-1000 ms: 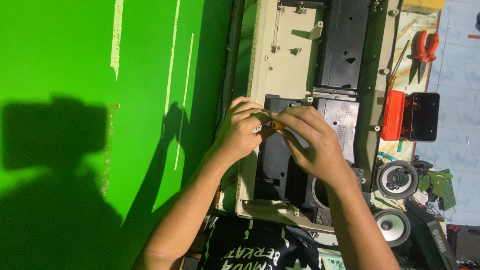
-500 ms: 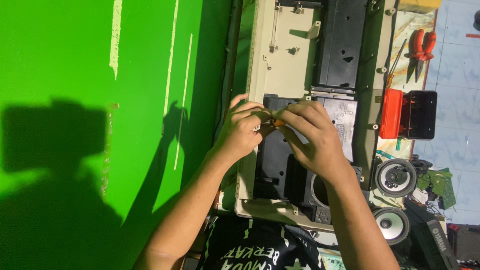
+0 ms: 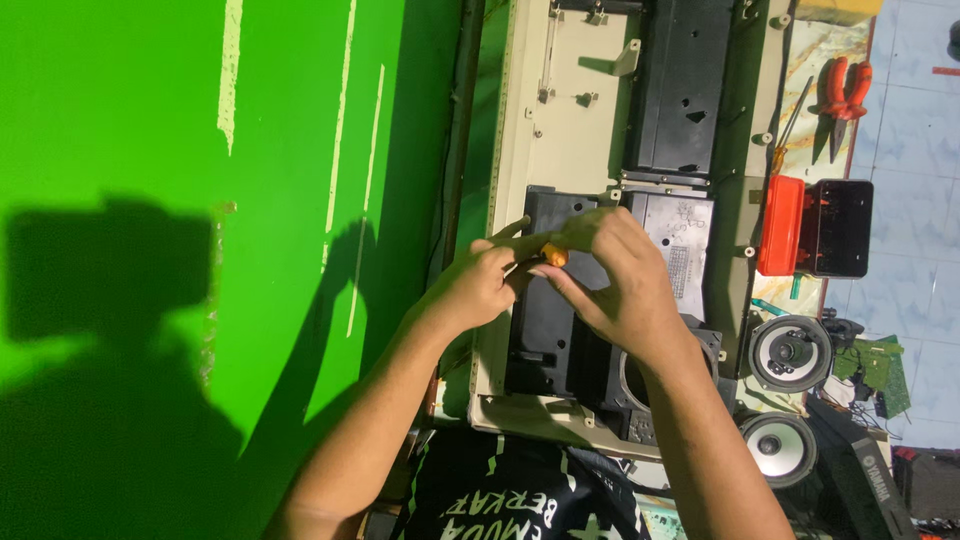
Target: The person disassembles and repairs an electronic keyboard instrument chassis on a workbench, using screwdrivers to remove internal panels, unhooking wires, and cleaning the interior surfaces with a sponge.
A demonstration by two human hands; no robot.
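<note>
Fingers of both hands meet over the dark housing. The right hand (image 3: 615, 285) has its fingertips pinched narrow around a small orange object (image 3: 555, 256), likely a tool handle; only its orange end shows, the rest is hidden under the fingers. Its long axis cannot be read with certainty; the exposed end faces the left hand. The left hand (image 3: 480, 283) is curled, fingertips touching the same orange piece, with one finger extended straight toward the top corner of the black plastic housing (image 3: 545, 340). Whether the left hand grips the piece or merely steadies it cannot be told.

Directly under the fingers lies the black plastic housing, seated in a cream chassis panel (image 3: 570, 110). Beyond the right knuckles sits a grey labelled plate (image 3: 680, 250). Farther out past the right hand: an orange and black box (image 3: 815, 228), red-handled pliers (image 3: 845, 90), and two round speakers (image 3: 790, 352), the lower one (image 3: 778, 445) partly cut by the forearm. Past the left hand lies a green surface (image 3: 200, 250) carrying shadow
</note>
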